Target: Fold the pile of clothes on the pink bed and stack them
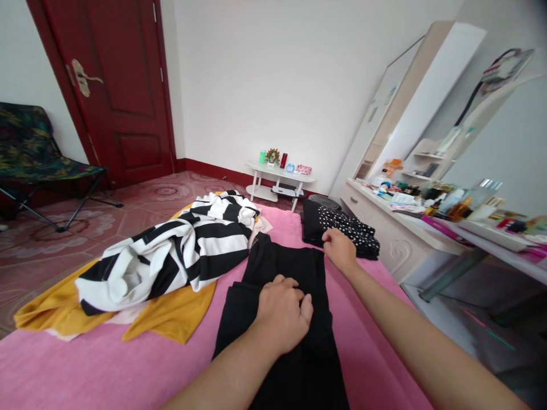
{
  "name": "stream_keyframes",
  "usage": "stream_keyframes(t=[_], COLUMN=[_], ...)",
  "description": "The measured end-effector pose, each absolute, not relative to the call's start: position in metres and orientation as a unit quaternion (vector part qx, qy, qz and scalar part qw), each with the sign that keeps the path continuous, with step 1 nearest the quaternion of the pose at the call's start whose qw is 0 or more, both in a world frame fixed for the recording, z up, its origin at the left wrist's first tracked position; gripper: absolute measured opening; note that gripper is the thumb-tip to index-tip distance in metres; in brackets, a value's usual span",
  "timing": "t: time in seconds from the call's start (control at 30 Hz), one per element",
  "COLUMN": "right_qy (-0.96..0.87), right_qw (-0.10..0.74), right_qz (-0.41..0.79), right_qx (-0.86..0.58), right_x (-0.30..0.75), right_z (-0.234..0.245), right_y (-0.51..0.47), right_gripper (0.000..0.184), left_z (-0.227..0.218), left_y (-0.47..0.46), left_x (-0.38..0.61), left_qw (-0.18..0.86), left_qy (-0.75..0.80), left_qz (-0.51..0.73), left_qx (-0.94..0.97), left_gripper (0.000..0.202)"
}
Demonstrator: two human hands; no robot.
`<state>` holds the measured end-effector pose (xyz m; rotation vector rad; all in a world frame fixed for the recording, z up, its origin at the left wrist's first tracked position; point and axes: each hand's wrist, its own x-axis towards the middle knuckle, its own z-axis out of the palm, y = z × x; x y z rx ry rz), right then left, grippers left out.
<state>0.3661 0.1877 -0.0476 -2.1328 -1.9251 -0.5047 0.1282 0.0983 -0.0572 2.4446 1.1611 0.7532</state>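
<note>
A black garment (282,267) lies flat along the pink bed cover (106,364). My left hand (284,313) rests on its middle with the fingers curled, pinching the black cloth. My right hand (339,247) reaches to the garment's far right corner, fingers bent down onto the cloth edge, right beside a folded black dotted garment (348,228).
A black-and-white striped garment (179,247) is heaped on a yellow cloth (171,316) at the left of the bed. A white dresser (384,228) crowded with bottles stands at the right. Beyond are a small white table (280,179), a red door (119,85) and a folding chair (38,154).
</note>
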Motion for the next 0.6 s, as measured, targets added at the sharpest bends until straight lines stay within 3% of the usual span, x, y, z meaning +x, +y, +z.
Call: stream_keyframes(t=[0.1, 0.2, 0.3, 0.4, 0.6], right_qy=[-0.654, -0.71, -0.737, -0.67, -0.574], right_qw=[0.256, 0.291, 0.197, 0.099, 0.047], right_qz=[-0.16, -0.122, -0.044, 0.022, 0.037], right_qx=[-0.694, -0.63, -0.645, -0.736, -0.817], right_x=[0.352, 0.338, 0.338, 0.344, 0.334], right_z=[-0.063, -0.089, -0.111, -0.117, -0.111], right_y=[0.162, 0.144, 0.15, 0.169, 0.171], right_gripper=[0.025, 0.036, 0.052, 0.057, 0.062], left_z=[-0.058, -0.058, -0.058, -0.057, -0.056], left_y=[0.098, 0.098, 0.098, 0.097, 0.096], left_x=[0.128, 0.128, 0.129, 0.129, 0.121], left_qw=[0.165, 0.16, 0.155, 0.151, 0.165], left_qy=[0.411, 0.414, 0.415, 0.413, 0.417], left_qz=[0.266, 0.264, 0.26, 0.263, 0.302], left_qx=[0.856, 0.856, 0.858, 0.859, 0.842], left_gripper=[0.041, 0.042, 0.042, 0.041, 0.034])
